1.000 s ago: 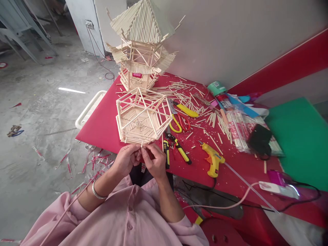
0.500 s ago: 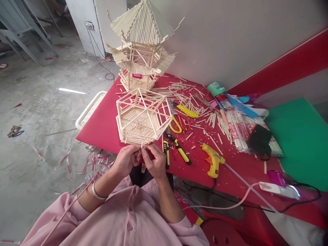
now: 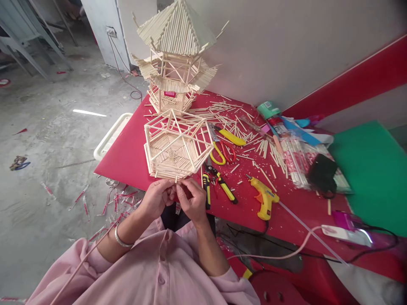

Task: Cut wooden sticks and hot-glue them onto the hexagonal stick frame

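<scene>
Basically nothing has moved vs. half a sec or a full sec back: both hands sit at the table's near edge as before, so the fiddling w/ the piece is ongoing, no visible progress. Left hand and right hand meet fingertip to fingertip, pinching a short wooden stick; its long axis looks roughly upright, tip toward the hexagonal stick frame just beyond. Farther off, the pagoda model.
</scene>
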Available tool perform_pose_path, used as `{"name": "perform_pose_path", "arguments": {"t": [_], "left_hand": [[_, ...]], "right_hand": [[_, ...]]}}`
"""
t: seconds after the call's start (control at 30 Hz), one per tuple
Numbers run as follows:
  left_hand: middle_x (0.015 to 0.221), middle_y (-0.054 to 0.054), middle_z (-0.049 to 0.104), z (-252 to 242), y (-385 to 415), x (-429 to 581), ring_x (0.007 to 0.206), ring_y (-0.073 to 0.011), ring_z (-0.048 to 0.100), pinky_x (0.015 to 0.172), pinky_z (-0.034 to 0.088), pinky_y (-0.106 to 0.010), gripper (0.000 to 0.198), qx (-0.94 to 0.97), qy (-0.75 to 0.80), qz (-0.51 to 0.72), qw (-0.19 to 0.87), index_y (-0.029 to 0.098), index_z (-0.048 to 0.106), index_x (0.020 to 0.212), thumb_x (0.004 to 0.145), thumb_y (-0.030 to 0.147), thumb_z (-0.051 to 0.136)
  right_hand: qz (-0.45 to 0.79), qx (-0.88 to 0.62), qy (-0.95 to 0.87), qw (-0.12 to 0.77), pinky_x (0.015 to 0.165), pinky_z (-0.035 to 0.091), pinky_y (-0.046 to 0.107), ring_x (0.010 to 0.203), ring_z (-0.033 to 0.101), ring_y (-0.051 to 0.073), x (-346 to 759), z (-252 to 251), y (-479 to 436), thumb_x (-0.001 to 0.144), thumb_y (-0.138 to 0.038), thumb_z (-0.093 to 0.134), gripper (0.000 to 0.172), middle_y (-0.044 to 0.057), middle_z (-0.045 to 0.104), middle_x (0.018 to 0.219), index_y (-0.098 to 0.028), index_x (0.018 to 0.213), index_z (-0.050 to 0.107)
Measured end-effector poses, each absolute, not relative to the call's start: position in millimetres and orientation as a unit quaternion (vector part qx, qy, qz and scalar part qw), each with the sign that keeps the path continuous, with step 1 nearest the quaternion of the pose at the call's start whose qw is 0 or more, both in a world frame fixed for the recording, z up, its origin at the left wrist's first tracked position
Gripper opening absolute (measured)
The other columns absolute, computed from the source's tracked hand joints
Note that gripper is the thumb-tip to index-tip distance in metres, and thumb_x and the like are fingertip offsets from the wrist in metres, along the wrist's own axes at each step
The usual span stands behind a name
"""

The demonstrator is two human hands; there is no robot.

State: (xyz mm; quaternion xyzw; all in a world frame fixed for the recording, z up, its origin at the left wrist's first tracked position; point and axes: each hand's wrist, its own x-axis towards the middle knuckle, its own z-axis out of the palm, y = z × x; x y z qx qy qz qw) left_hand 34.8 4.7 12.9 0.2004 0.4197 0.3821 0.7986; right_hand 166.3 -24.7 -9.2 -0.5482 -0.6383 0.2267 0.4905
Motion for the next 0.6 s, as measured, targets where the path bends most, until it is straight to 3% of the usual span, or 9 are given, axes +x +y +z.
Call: {"name": "perform_pose_path", "arguments": {"t": [0.6], "left_hand": [[0.045, 0.000, 0.048, 14.2, 4.5, 35.0, 0.041, -0.0076, 0.038, 0.040, 0.024, -0.022, 0.029, 0.204, 0.421, 0.379, 0.799, 0.014, 0.057, 0.055, 0.071, 0.034, 0.070]], "right_hand": [[0.227, -0.554, -0.637, 0.486, 0.077, 0.054, 0.033, 0.082, 0.065, 0.019, 166.6, -9.1, -24.6, 0.088, -0.023, 0.055, 0.014, 0.006, 0.069, 0.087, -0.021, 0.096, 0.067]]}}
